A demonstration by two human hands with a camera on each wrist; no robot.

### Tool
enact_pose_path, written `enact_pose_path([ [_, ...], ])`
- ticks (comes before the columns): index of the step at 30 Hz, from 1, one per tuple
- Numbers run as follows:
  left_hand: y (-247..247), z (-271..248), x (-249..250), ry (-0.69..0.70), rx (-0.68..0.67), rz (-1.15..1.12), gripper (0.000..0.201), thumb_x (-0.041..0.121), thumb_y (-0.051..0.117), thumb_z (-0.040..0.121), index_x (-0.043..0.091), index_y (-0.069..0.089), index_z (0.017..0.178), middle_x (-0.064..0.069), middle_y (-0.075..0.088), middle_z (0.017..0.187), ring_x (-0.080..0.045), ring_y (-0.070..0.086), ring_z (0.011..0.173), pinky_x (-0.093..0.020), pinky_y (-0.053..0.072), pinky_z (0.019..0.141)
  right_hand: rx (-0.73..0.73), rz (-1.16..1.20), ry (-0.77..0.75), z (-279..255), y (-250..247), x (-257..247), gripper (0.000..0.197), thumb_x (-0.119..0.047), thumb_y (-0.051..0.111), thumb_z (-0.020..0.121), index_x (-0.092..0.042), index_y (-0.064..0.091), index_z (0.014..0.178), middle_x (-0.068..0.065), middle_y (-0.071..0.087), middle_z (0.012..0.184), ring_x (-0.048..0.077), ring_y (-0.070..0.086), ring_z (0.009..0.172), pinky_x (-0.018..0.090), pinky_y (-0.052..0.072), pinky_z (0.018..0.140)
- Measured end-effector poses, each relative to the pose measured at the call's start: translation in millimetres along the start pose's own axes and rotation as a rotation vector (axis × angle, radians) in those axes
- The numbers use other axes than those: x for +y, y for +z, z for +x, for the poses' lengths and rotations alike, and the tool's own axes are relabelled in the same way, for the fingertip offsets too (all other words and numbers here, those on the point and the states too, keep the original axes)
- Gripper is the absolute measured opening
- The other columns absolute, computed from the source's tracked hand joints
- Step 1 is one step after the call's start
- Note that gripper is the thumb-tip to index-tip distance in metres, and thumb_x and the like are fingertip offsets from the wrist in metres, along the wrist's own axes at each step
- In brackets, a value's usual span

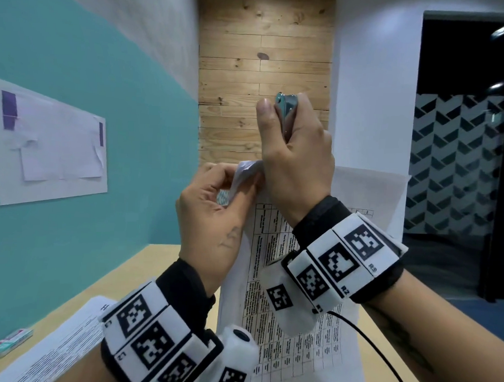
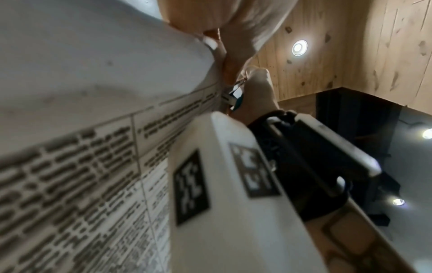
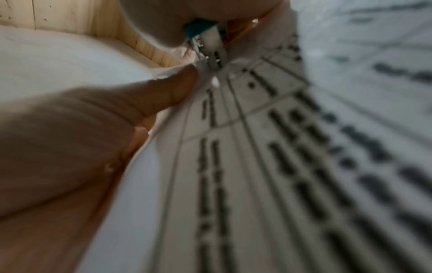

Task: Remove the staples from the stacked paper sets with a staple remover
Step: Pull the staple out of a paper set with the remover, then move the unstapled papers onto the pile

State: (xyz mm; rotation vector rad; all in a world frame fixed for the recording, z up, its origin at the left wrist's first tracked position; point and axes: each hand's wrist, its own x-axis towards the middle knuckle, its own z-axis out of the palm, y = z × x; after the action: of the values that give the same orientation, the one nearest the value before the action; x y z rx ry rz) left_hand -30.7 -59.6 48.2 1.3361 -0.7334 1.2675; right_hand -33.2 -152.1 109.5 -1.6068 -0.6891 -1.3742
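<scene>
R hand point(image 1: 296, 152) grips metal staple remover point(image 1: 286, 106), L hand point(image 1: 213, 215) pinches printed paper set point(image 1: 291, 335)

A light wooden table point(image 1: 162, 262) runs along the teal wall. On its near left part lies a printed paper sheet point(image 1: 68, 344), text side up. Left of that sheet, close to the table's edge, rests a small flat packet point(image 1: 8, 343) in white, green and red, lying apart from the paper
</scene>
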Motion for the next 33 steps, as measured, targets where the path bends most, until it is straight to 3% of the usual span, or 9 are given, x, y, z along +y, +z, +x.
enact_pose_path([
  [3,6.0,-3.5,1.5,-0.004,0.007,0.032,0.014,0.042,0.057,0.08,0.033,0.062,0.071,-0.002,0.064,0.074,-0.006,0.054,0.068,-0.025,0.047,0.066,0.026,0.075,0.008,-1.9,3.9,2.6,0.042,-0.038,0.049,0.093,-0.03,0.026,0.058,-0.013,0.031,0.049,0.006,0.034,0.049,0.029,0.028,0.055],
  [10,9.3,-3.7,-3.9,-0.036,-0.008,0.063,0.013,0.043,0.06,0.078,0.036,0.064,0.068,-0.004,0.066,0.075,-0.01,0.056,0.07,-0.034,0.051,0.067,0.051,0.147,0.046,0.6,10.7,14.4,0.048,-0.04,0.05,0.092,-0.03,0.026,0.052,-0.013,0.03,0.045,0.008,0.033,0.048,0.034,0.03,0.055],
  [14,5.5,2.2,-6.8,-0.081,-0.014,0.037,0.013,0.042,0.065,0.074,0.029,0.064,0.072,0.001,0.067,0.075,-0.011,0.059,0.071,-0.034,0.052,0.068,0.101,0.307,0.101,8.2,-6.3,12.3,0.034,-0.037,0.056,0.089,-0.028,0.038,0.062,-0.012,0.044,0.052,0.013,0.05,0.05,0.042,0.051,0.055],
  [17,-0.1,6.8,-9.0,-0.132,-0.032,-0.002,0.015,0.041,0.063,0.077,0.026,0.061,0.076,0.001,0.065,0.075,-0.019,0.06,0.071,-0.044,0.054,0.069,0.29,0.47,0.167,19.2,-40.5,22.1,0.027,-0.026,0.064,0.086,-0.022,0.044,0.068,-0.011,0.051,0.063,0.01,0.054,0.058,0.033,0.052,0.06],
  [20,-4.2,9.2,-10.5,-0.135,-0.06,-0.019,0.011,0.031,0.059,0.084,0.023,0.055,0.078,0.004,0.059,0.074,-0.013,0.055,0.071,-0.037,0.05,0.069,0.401,0.462,0.173,6.7,-76.1,45.5,0.019,-0.018,0.06,0.089,-0.021,0.046,0.076,-0.003,0.05,0.075,0.012,0.051,0.062,0.024,0.049,0.056],
  [23,-7.0,10.9,-12.8,-0.157,-0.056,-0.076,0.008,0.024,0.056,0.086,0.021,0.053,0.079,0.005,0.058,0.074,-0.01,0.054,0.072,-0.03,0.048,0.07,0.301,0.245,0.185,-30.3,-97.5,78.2,0.01,-0.022,0.062,0.088,-0.021,0.055,0.095,-0.003,0.054,0.082,0.009,0.052,0.059,0.019,0.046,0.051],
  [26,-8.1,12.6,-14.5,-0.17,-0.051,-0.098,0.007,0.023,0.058,0.084,0.021,0.054,0.079,0.012,0.061,0.071,-0.006,0.057,0.068,-0.024,0.049,0.067,0.132,0.319,0.442,-67.3,-102.9,105.9,0.036,-0.028,0.061,0.081,-0.021,0.053,0.115,-0.002,0.059,0.073,0.005,0.056,0.053,0.018,0.05,0.051],
  [30,-7.6,15.2,-15.8,-0.179,-0.045,-0.076,0.008,0.022,0.06,0.086,0.022,0.055,0.08,0.005,0.062,0.076,-0.012,0.059,0.071,-0.033,0.051,0.07,-0.101,0.448,0.906,-90.7,-97.4,117.5,0.004,-0.015,0.057,0.089,-0.014,0.054,0.089,0.003,0.053,0.068,0.006,0.052,0.042,0.017,0.045,0.041],
  [33,-7.7,18.2,-19.3,-0.199,-0.024,-0.075,0.009,0.019,0.062,0.088,0.022,0.055,0.081,0.006,0.063,0.075,-0.01,0.059,0.071,-0.03,0.051,0.068,-0.13,0.423,0.938,-91.3,-96.8,121.0,0.016,-0.013,0.058,0.09,-0.013,0.048,0.077,0.002,0.047,0.059,0.008,0.048,0.04,0.02,0.041,0.042],
])
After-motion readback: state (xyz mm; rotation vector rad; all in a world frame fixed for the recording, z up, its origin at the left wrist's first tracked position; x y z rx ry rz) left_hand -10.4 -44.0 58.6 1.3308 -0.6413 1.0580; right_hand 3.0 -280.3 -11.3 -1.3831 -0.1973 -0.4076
